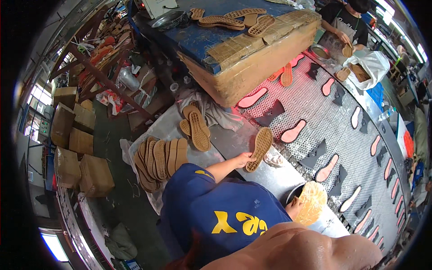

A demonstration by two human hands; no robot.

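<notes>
My left hand [245,160] is closed round the edge of a brown shoe sole [260,148], held tilted over the metal ledge with its ridged tread showing. My right hand [294,208] has its fingers curled at a dark round bowl [291,194]; what they grip, if anything, is hidden. Right beside it lies a roundish yellow piece with whitish streaks [312,202]. On the left, a row of brown soles [162,159] leans together on a pale sheet, and a few more soles [198,130] lie above that row.
A conveyor belt [310,123] carries pink insole shapes and dark cut pieces on my right. Ahead stands a taped, box-like blue-topped table [198,40] with soles on it. A co-worker [348,27] at the far right handles a sole. Cardboard boxes [96,175] are stacked left.
</notes>
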